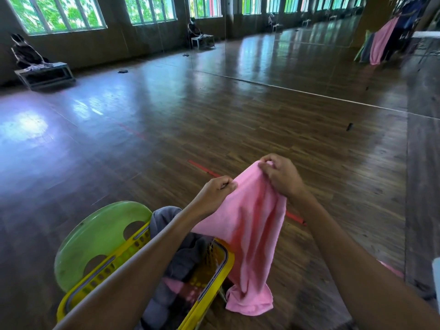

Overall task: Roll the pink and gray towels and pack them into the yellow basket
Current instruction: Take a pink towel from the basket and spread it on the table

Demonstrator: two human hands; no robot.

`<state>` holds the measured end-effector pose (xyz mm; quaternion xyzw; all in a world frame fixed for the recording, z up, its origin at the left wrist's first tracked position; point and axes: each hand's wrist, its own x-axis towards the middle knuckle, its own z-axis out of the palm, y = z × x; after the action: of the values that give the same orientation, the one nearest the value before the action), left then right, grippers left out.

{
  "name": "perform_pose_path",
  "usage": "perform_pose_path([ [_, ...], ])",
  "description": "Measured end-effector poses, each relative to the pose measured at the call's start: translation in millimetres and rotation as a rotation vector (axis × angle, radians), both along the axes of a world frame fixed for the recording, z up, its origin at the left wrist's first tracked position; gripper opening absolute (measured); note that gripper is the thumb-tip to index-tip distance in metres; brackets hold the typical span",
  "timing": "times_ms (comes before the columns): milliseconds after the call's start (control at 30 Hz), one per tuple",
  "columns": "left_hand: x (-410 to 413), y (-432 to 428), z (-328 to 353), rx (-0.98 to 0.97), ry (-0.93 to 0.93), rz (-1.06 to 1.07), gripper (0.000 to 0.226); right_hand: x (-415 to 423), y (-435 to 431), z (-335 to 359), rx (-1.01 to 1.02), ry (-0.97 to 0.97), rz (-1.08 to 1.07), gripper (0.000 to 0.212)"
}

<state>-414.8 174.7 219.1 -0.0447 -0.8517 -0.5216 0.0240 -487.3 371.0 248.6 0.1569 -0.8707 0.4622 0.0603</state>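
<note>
So, big dance-studio kind of room: a row of windows (pixel 54 13) along the far left wall, a low bench (pixel 45 75) under them, and a glossy dark wood floor (pixel 166 120) with a strip of red tape (pixel 204 169) stuck on it. Down at the lower left is a green plastic chair (pixel 95 236) with the yellow basket (pixel 221 265) sitting on it, and gray towels (pixel 188 256) are bundled inside. Over the basket's right side, the left hand (pixel 214 191) pinches the top edge of the pink towel (pixel 250 234) with curled fingers. The towel hangs unrolled, long axis pretty much straight down, its bottom end bunched just beside the basket's right rim. The right hand (pixel 281 175) pinches the same edge, a bit higher, so that edge slants up to the right. A mirror wall (pixel 309 51) runs along the far right.
</note>
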Motion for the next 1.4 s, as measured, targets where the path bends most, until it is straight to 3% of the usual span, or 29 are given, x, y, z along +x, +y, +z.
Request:
perform_pose_path([
  [133,6,-20,-16,0.008,-0.013,0.032,0.033,-7,21,2,-0.059,-0.049,-0.07,0.008],
  [233,-1,-10,-4,0.019,0.021,0.022,0.029,8,7,2,-0.015,-0.102,0.168,0.02],
  [333,-10,6,10,0.035,0.035,0.01,0.024,23,-7,0,-0.004,-0.158,0.326,0.017],
  [667,-5,11,13,0.115,-0.045,-0.054,0.025,13,-3,2,0.084,-0.062,0.332,0.009],
  [967,5,-5,-17,0.094,-0.105,0.015,0.033,-9,33,9,-0.137,0.02,-0.032,0.011],
  [1200,-17,30,18,-0.006,0.011,-0.017,0.035,22,18,11,-0.074,-0.174,0.355,0.017],
  [1400,-18,31,18,-0.022,0.002,-0.083,0.033,17,25,6,-0.043,-0.139,0.288,0.007],
])
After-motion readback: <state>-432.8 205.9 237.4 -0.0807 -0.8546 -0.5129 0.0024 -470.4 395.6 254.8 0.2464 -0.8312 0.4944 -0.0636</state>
